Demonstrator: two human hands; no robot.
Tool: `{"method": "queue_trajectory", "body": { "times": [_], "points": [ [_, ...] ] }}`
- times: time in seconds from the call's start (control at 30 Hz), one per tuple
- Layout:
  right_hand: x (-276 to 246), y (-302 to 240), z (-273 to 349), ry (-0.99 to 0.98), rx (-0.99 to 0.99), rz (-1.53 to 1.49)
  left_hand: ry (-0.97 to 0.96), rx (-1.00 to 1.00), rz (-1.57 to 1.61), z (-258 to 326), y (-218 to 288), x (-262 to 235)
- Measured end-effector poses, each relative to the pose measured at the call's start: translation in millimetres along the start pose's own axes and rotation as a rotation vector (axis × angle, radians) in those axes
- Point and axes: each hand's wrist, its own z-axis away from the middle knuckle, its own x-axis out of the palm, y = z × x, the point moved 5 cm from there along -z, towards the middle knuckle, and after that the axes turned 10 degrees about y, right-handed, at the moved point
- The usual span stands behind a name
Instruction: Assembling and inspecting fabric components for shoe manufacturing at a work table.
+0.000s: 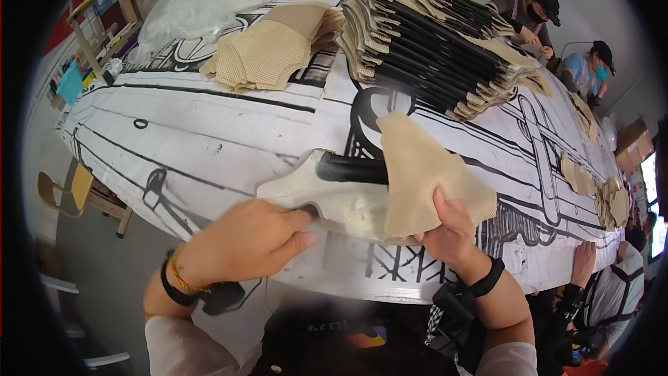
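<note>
A cut fabric piece lies near the table's front edge, with a pale, shiny underside (pixel 351 205) and a black strip (pixel 353 169) along its upper edge. Its right part is folded over, showing beige mesh (pixel 414 167). My right hand (pixel 449 231) is closed on this folded part, thumb on top and fingers hidden beneath. At the piece's lower left edge, my left hand (pixel 254 240) is curled, slightly blurred, its fingertips against a dark bit of the edge. The underside of the piece and the tips of my right fingers are hidden.
A tall stack of beige pieces with black strips (pixel 445 56) stands beyond my hands. Left of it lies a beige mesh pile (pixel 268 49), behind it a clear plastic bag (pixel 205 0). More beige pieces (pixel 609 202) lie far right. People work along the far right side.
</note>
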Motion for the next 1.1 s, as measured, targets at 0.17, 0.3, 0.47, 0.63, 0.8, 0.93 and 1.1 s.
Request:
{"method": "queue_trajectory", "body": {
  "times": [0.17, 0.3, 0.47, 0.63, 0.8, 0.93, 1.1],
  "points": [
    [-10.8, 10.2, 0.6, -0.248, 0.069, -0.084, 0.072, -0.477, 0.749, 23.0, -10.1, 34.9],
    [-18.2, 14.0, 4.2, -0.278, 0.105, -0.062, 0.279, -0.537, 0.843, 20.8, -8.3, 48.2],
    [-19.8, 8.8, 7.1, -0.187, 0.152, -0.011, 0.417, -0.527, 0.934, 23.5, -8.2, 51.1],
    [-9.8, 10.3, 14.1, -0.409, 0.155, 0.079, 0.541, -0.484, 0.918, 20.8, -16.8, 53.8],
    [-7.7, 8.8, 21.2, -0.427, 0.204, 0.168, 0.604, -0.552, 0.841, 22.0, -22.0, 61.1],
    [-2.4, 10.7, 24.4, -0.438, 0.224, 0.091, 0.567, -0.565, 0.992, 21.7, -18.9, 58.0],
    [-3.0, 13.5, 26.5, -0.503, 0.247, 0.022, 0.609, -0.610, 1.162, 14.9, -8.7, 64.0]
  ]
}}
